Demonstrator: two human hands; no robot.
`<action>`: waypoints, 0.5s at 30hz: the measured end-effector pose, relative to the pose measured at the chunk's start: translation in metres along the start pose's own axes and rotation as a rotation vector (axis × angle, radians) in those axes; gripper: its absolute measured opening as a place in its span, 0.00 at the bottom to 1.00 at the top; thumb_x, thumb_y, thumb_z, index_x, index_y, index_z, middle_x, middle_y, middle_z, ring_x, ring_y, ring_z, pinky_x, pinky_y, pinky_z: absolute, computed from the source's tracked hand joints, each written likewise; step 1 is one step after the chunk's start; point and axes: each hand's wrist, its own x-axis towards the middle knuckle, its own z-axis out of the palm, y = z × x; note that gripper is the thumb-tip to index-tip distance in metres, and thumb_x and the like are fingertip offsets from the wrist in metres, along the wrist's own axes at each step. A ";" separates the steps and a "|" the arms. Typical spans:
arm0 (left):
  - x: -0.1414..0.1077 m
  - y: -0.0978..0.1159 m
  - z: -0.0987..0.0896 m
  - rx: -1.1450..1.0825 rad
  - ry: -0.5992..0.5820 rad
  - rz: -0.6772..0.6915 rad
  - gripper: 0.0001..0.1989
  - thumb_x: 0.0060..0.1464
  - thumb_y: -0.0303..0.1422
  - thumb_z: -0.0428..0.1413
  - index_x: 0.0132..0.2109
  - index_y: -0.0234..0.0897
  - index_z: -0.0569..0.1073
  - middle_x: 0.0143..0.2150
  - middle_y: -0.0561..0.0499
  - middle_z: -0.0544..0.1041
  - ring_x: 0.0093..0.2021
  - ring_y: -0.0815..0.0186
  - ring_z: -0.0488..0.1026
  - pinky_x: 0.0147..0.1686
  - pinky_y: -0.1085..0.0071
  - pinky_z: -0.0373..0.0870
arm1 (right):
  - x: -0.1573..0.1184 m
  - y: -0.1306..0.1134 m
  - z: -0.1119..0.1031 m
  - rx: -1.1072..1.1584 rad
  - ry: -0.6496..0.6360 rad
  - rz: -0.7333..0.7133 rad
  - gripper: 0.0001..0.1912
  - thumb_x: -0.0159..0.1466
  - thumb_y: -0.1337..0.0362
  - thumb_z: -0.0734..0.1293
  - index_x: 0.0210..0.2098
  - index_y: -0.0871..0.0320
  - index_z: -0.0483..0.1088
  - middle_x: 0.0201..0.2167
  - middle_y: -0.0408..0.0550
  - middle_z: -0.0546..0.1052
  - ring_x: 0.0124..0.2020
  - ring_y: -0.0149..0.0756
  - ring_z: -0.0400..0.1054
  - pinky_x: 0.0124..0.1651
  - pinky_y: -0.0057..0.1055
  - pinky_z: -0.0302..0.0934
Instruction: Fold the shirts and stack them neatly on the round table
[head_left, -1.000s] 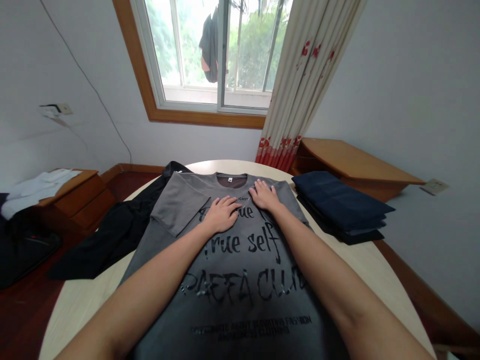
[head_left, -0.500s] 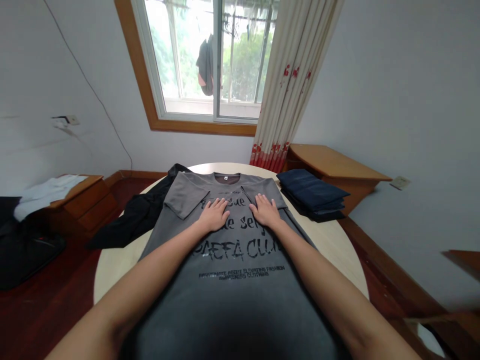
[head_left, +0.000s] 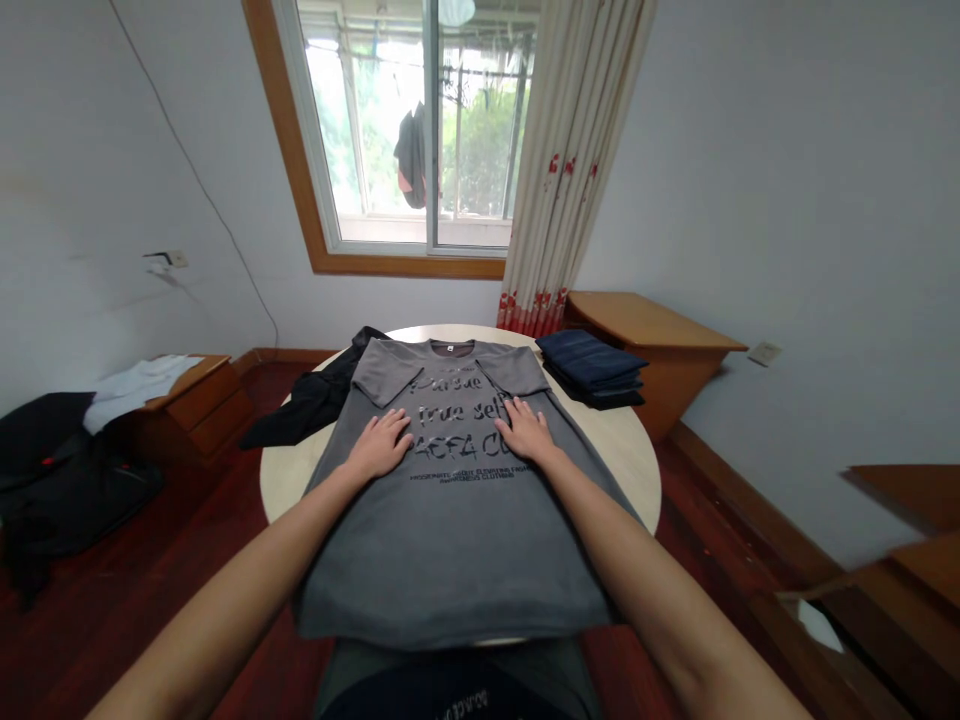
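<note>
A grey T-shirt (head_left: 457,540) with dark lettering lies spread face up, its collar toward the window and its hem at the near side. Both sleeves are laid inward over the front. My left hand (head_left: 381,443) rests flat on the left of the chest print, fingers apart. On the right part of the print lies my right hand (head_left: 525,430), also flat with its fingers spread. Neither hand grips the cloth. Under the shirt is a round pale table (head_left: 281,478), mostly covered by it.
A dark garment (head_left: 311,400) lies at the table's left edge. Folded dark clothes (head_left: 592,362) are stacked at the back right. Beyond them stands a wooden desk (head_left: 637,310). A low cabinet (head_left: 214,410) with white cloth and a black bag (head_left: 97,500) are on the left.
Both hands have slid over the shirt toward me, the left one also outward to the left. The view has moved back, so the shirt's hem now shows.
</note>
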 end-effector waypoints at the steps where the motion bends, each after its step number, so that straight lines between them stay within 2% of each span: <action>1: -0.003 -0.002 -0.001 0.020 0.024 -0.030 0.28 0.69 0.43 0.41 0.69 0.38 0.64 0.75 0.45 0.56 0.75 0.56 0.49 0.71 0.50 0.48 | -0.005 -0.002 0.000 0.000 0.000 -0.001 0.34 0.74 0.49 0.50 0.74 0.59 0.48 0.76 0.56 0.46 0.76 0.48 0.39 0.73 0.52 0.38; 3: -0.005 -0.004 -0.002 0.079 0.097 -0.063 0.29 0.68 0.45 0.42 0.69 0.39 0.65 0.75 0.45 0.54 0.76 0.53 0.48 0.71 0.46 0.46 | -0.011 -0.005 0.000 -0.007 0.028 0.011 0.34 0.74 0.49 0.51 0.74 0.59 0.50 0.76 0.56 0.47 0.75 0.50 0.40 0.72 0.53 0.38; 5: 0.001 -0.006 -0.005 0.155 0.181 -0.053 0.29 0.68 0.47 0.43 0.69 0.39 0.66 0.76 0.44 0.53 0.76 0.51 0.46 0.71 0.43 0.43 | -0.010 -0.007 -0.001 -0.030 0.116 0.009 0.33 0.74 0.50 0.53 0.73 0.60 0.54 0.75 0.57 0.51 0.74 0.50 0.43 0.72 0.52 0.38; 7: 0.016 -0.010 -0.007 0.224 0.231 -0.034 0.30 0.67 0.49 0.44 0.69 0.38 0.66 0.76 0.42 0.53 0.76 0.50 0.45 0.71 0.43 0.40 | -0.002 -0.009 -0.004 -0.060 0.237 -0.019 0.31 0.73 0.53 0.54 0.71 0.61 0.58 0.73 0.58 0.55 0.73 0.49 0.46 0.72 0.51 0.37; 9: 0.037 -0.013 -0.008 0.263 0.229 -0.032 0.32 0.67 0.49 0.43 0.69 0.37 0.66 0.76 0.41 0.53 0.76 0.49 0.45 0.71 0.44 0.39 | 0.013 -0.010 -0.009 -0.068 0.295 -0.025 0.31 0.73 0.53 0.55 0.70 0.61 0.59 0.72 0.58 0.57 0.73 0.49 0.47 0.72 0.51 0.37; 15: 0.113 -0.011 0.001 0.173 0.105 -0.069 0.34 0.68 0.52 0.38 0.72 0.39 0.61 0.76 0.45 0.52 0.76 0.50 0.45 0.70 0.42 0.43 | 0.082 -0.009 -0.018 -0.026 0.121 0.076 0.36 0.73 0.46 0.53 0.75 0.55 0.48 0.75 0.56 0.48 0.75 0.56 0.41 0.71 0.59 0.37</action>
